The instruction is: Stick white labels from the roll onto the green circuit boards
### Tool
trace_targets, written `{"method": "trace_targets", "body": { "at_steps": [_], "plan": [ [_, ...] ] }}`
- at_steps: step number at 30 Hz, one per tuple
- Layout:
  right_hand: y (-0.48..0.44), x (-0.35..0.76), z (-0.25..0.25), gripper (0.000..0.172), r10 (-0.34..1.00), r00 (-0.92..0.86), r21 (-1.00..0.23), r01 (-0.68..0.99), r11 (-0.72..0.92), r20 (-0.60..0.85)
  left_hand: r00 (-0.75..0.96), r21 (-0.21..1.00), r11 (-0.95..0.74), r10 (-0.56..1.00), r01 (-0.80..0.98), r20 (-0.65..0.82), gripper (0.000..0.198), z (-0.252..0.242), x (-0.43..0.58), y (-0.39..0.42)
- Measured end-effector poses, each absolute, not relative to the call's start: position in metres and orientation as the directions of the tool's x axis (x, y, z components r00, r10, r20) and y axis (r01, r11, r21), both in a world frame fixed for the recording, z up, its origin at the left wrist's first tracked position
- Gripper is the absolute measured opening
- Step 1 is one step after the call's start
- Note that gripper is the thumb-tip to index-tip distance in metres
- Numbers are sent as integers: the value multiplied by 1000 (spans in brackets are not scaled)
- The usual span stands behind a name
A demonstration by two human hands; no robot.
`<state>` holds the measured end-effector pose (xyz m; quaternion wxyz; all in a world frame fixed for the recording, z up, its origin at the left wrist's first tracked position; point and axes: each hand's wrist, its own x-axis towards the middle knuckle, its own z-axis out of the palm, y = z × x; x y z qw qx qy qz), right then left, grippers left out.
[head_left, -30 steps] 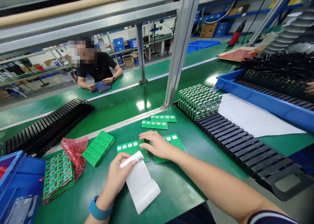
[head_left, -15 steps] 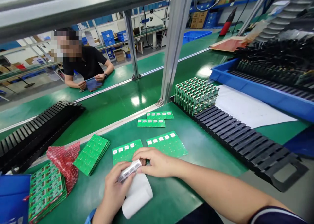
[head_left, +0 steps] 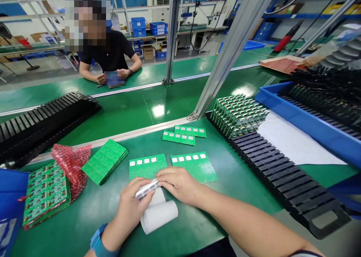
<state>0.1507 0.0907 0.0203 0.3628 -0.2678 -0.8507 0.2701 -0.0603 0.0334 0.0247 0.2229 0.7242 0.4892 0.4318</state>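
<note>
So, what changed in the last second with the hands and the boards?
The right hand lifted off the two near circuit boards and drew back to the label strip, pinching its end. The left hand kept its grip on the strip; the backing paper curled up tighter. The boards stayed put.

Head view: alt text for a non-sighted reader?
The left hand grips a white curled strip of label backing paper over a green bench; right hand touches its end. Two green rectangular circuit boards with white labels lie just beyond, a long black slotted plastic rack to their right.
</note>
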Motion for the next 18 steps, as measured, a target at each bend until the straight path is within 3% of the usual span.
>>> {"method": "trace_targets", "body": {
  "at_steps": [9, 18],
  "plan": [
    [87, 149, 27, 21, 680, -588, -668, 294, 683, 437, 190, 664, -520, 842, 538, 505, 25, 21, -62, 30],
    [88, 148, 21, 20, 677, -580, -645, 310, 698, 454, 113, 770, -388, 915, 507, 386, 17, 24, -59, 32]
  ]
}}
